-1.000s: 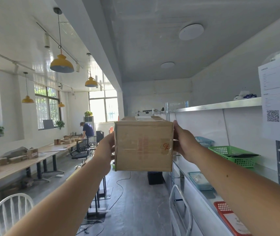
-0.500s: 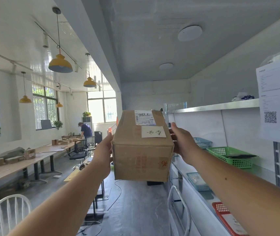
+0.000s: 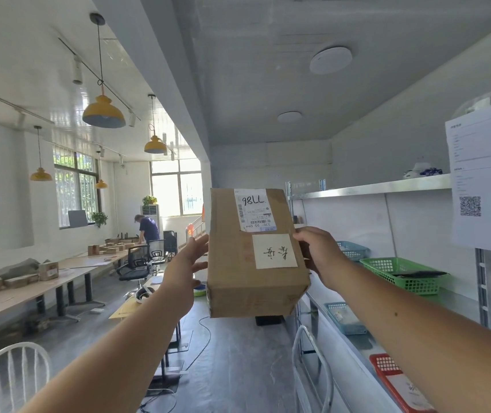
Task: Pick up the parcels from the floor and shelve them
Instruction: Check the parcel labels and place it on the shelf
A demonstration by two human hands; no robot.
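I hold a brown cardboard parcel (image 3: 232, 278) out in front of me at chest height, tilted so its top face points at me. That face carries a white shipping label and a cream note with handwriting. My left hand (image 3: 186, 266) presses flat against the parcel's left side, fingers spread. My right hand (image 3: 318, 254) grips its right side. A metal shelf unit (image 3: 387, 186) runs along the right wall, just right of the parcel.
Green (image 3: 402, 275), blue (image 3: 353, 250) and red (image 3: 387, 371) plastic baskets sit on the shelves. White chairs stand at bottom left (image 3: 8, 380) and beside the shelf (image 3: 312, 368). Long tables (image 3: 29, 290) with boxes line the left wall. A person (image 3: 148, 228) stands far back.
The parcel has tipped toward me, so its labelled top face now shows fully. It has also shifted right, toward the shelf unit. Both hands stayed on its sides.
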